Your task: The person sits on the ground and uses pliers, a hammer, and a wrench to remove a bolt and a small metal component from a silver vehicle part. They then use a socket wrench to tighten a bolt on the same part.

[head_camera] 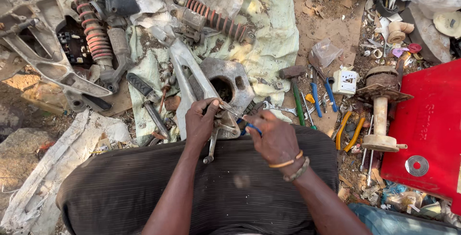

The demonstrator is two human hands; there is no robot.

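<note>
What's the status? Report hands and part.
Left hand grips grey metal bracket. Right hand works blue-handled tool on it. Green-handled hammer lies beside.

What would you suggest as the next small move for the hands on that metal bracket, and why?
Probably keep the left hand pinching the grey metal bracket steady while the right hand turns its blue-handled tool a little further. The tool's tip seems to meet the bracket right by the left fingers, and the bracket rests loosely on the lap, so it could shift.
</note>
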